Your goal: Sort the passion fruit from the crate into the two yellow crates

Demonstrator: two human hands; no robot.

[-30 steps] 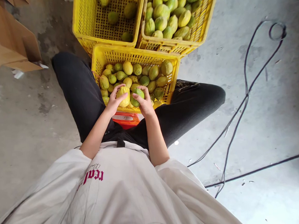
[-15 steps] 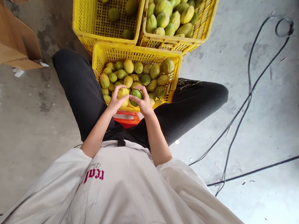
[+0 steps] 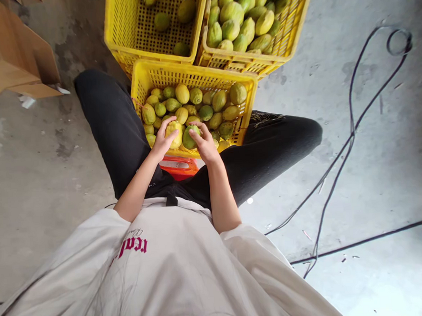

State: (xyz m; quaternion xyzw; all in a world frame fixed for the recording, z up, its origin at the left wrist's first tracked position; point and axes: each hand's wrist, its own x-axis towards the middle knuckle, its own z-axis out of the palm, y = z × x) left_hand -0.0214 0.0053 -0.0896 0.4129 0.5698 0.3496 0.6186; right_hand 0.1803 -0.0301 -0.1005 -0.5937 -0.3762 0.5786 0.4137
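Lumpy yellow oval fruit point(image 3: 175, 135) clamped in person's left hand point(image 3: 162, 142), green oval fruit point(image 3: 189, 139) gripped in right hand point(image 3: 206, 144), basically side by side over there, near end of yellow slatted plastic crate point(image 3: 199, 76).

My left hand point(image 3: 163, 142) holds a yellow fruit point(image 3: 174, 126) and my right hand point(image 3: 206, 145) a green fruit point(image 3: 189, 140) over the nearest yellow crate point(image 3: 246, 109).

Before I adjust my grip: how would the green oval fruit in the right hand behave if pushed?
The green oval fruit would probably roll, given its rounded sides. Its smooth-looking skin may let it slip from the right hand.
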